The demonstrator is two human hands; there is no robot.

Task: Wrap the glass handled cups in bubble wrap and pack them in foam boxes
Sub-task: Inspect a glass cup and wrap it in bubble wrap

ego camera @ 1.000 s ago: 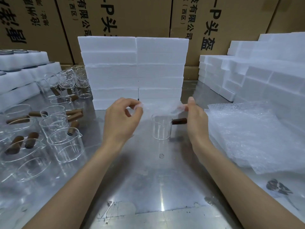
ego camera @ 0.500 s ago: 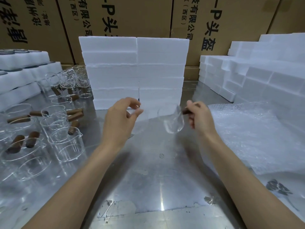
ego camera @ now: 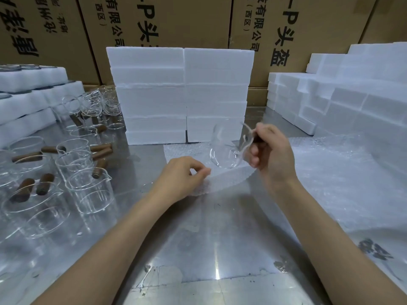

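Head view. Your right hand [ego camera: 269, 151] is holding a cup [ego camera: 223, 148] by its brown handle, fingers curled round the handle in a closed grip; the cup is hanging tilted in the air, just above a sheet [ego camera: 198, 164] of bubble wrap. Your left hand [ego camera: 184, 176] is pinching the sheet's near edge between thumb and fingertips, a narrow grip closed on the wrap. The sheet is lying flat on the metal counter [ego camera: 198, 238], in front of the central stack of foam boxes [ego camera: 180, 93].

To your left, more cups [ego camera: 86, 172] with brown handles are standing crowded together on the counter, some upright, some leaning on one another. Beyond them, foam trays [ego camera: 28, 93] are sitting stacked at the far left.

To your right, a pile of bubble wrap [ego camera: 334, 183] is lying beside your right forearm, and further foam blocks [ego camera: 352, 89] are rising in steps behind it. Cardboard cartons [ego camera: 187, 20] with black printed characters are standing behind everything along the back.
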